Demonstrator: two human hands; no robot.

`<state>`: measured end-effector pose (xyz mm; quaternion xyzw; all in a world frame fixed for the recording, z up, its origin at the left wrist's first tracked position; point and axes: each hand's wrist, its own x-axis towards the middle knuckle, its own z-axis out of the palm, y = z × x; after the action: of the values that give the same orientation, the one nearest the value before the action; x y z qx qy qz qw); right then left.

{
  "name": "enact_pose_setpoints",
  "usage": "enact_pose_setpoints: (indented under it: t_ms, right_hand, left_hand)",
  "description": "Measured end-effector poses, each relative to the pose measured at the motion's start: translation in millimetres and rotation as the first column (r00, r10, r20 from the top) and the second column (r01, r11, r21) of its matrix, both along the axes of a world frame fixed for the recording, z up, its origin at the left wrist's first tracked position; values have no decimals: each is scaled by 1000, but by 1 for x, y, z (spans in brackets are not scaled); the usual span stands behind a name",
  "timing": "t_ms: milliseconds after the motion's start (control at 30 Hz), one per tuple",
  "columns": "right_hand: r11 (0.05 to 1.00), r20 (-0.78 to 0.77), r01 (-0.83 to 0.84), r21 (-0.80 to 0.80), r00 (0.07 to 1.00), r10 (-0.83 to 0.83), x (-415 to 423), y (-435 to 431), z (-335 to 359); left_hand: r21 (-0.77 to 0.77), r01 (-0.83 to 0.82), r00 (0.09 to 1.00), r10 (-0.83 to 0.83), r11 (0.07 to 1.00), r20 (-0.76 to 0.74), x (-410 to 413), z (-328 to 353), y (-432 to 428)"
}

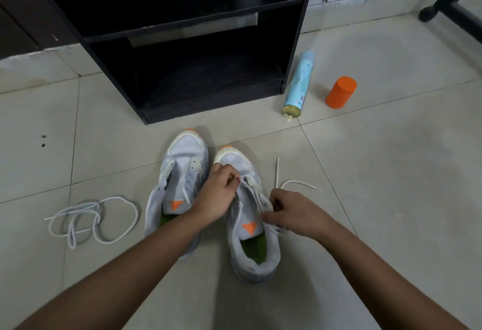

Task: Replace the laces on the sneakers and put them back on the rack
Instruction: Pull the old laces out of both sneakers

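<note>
Pale floor tiles point(365, 199) spread before us, with a black rack point(294, 42) standing at the far edge, its lower shelves bare. Two white sneakers sit side by side on the floor, toes towards the rack. The left sneaker point(182, 162) looks unlaced, and a loose lace point(118, 197) lies coiled on the tiles to its left. Our left hand point(216, 196) pinches the lace low on the right sneaker point(253, 246), while our right hand point(292, 215) pinches a strand near its upper eyelets. That lace's free ends point(294, 181) trail onto the floor beside it. We judge the work to be mid-way at best: one shoe is in hand, the other waits, and neither is back on the rack.
</note>
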<state>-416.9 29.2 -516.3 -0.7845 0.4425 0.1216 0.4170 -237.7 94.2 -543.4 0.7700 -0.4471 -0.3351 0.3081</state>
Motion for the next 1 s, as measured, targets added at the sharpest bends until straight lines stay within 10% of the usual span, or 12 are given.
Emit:
enact_pose_setpoints:
  t_ms: [533, 700, 800, 1000]
  right_hand:
    - [895, 199, 90, -438, 980, -2, 30, 16, 7]
    - [941, 302, 336, 34, 894, -331, 32, 0, 4]
    - [732, 251, 463, 499, 731, -634, 30, -12, 13]
    - [645, 101, 436, 628, 775, -624, 27, -27, 11]
  left_hand:
    - [22, 120, 973, -123, 992, 196, 0, 7, 5]
    - [-30, 114, 971, -105, 993, 214, 0, 5, 4]
    - [-50, 116, 972, -103, 992, 211, 3, 2, 5]
    - [-33, 108, 973, -98, 994, 210, 5, 3, 4]
